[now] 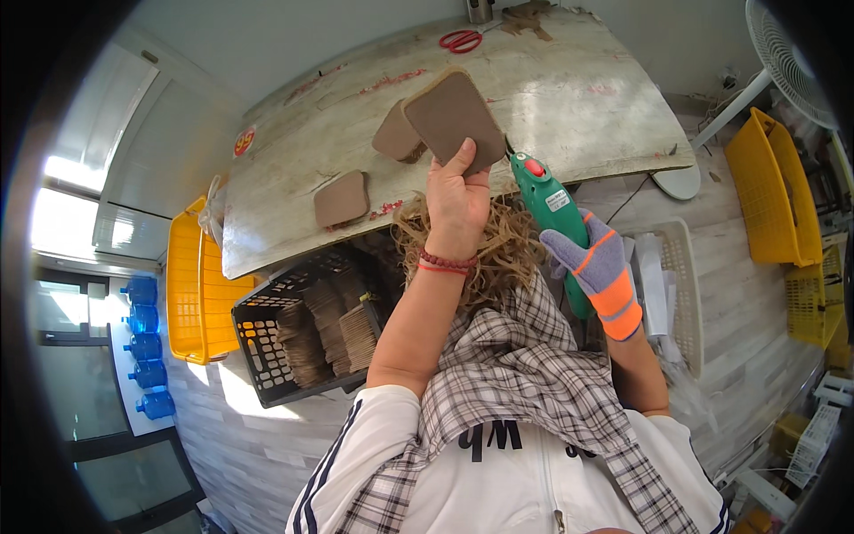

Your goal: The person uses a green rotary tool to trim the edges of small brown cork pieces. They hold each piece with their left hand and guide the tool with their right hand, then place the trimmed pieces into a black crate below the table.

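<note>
A brown, rounded-corner square pad (452, 111) is held up over the table's near edge by my bare left hand (458, 200), the thumb on its face. My right hand (594, 267), in a grey and orange glove, is wrapped round green handheld electric scissors (543, 191). Their dark tip is by the pad's right edge; whether it touches, I cannot tell. Behind the held pad, more brown pads (396, 135) lie stacked, partly hidden. Another pad (342, 199) rests nearer the table's front left edge. Curly brown trimmings (511, 245) heap up on my plaid-covered lap.
The worn wooden table (569, 107) carries red-handled scissors (461, 41) at its far side. A black crate (267, 356) of stacked pads stands below left, beside a yellow basket (209, 276). At right are a white basket (689, 294), a yellow crate (769, 196) and a fan (787, 58).
</note>
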The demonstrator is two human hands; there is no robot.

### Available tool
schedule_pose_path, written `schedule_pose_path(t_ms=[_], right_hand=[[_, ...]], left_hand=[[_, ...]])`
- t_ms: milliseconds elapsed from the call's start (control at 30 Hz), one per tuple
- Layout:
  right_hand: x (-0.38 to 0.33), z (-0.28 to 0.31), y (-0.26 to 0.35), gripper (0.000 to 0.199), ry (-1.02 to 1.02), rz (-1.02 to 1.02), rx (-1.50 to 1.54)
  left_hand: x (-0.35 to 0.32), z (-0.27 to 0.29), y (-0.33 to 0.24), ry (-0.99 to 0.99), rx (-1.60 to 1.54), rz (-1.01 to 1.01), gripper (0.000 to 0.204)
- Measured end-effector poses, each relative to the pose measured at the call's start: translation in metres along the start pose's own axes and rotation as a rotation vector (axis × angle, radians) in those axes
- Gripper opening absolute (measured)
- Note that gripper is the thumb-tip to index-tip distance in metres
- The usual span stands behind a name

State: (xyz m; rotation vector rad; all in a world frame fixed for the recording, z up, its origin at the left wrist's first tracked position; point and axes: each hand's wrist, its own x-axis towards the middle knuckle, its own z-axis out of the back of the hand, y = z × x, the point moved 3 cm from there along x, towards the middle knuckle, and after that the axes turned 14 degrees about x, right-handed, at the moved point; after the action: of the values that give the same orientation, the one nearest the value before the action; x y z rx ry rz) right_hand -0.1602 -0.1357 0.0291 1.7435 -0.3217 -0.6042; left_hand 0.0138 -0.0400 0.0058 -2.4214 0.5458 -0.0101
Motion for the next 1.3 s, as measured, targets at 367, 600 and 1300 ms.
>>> schedule_pose_path(t_ms=[367, 600, 1300], right_hand=[[0.013, 0.013, 0.001, 0.04, -0.061, 0.066, -0.027], [0.008, 0.015, 0.022, 0.04, -0.017, 0.005, -0.034], [-0.002, 0.011, 0.027, 0.042, 0.224, -0.134, -0.229]], left_hand=[[-0.027, 0.013, 0.025, 0.04, 0.185, 0.139, 0.031], [-0.032, 0.034, 0.018, 0.108, 0.381, 0.159, 0.022], [-0.022, 0.074, -0.05, 0.414, 0.955, 0.469, 0.035]])
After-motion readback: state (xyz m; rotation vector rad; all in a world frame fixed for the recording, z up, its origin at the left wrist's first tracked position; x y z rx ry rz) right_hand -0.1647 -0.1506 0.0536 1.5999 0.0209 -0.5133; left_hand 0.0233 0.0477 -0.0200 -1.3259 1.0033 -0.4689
